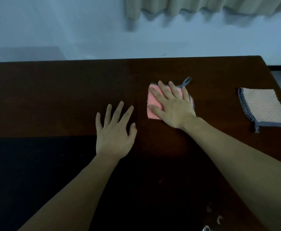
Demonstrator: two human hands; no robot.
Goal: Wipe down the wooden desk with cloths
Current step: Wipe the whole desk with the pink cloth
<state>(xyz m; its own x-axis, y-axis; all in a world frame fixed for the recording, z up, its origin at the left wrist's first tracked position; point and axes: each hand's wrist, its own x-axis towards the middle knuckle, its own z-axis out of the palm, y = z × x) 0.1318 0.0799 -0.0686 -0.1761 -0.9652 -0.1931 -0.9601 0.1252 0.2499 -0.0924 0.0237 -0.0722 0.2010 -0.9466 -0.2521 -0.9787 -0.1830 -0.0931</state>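
Observation:
A folded pink cloth with a grey dotted border and hanging loop lies on the dark wooden desk, right of centre. My right hand presses flat on it with straight, spread fingers, covering most of it. My left hand rests open on the bare desk to the left of the cloth, fingers spread, holding nothing. A second cloth, peach with a grey dotted border, lies flat near the desk's right edge, untouched.
The desk's far edge meets a pale wall, with a curtain hanging at the top right. The right edge of the desk runs close to the peach cloth. A darker lower surface sits at the near left.

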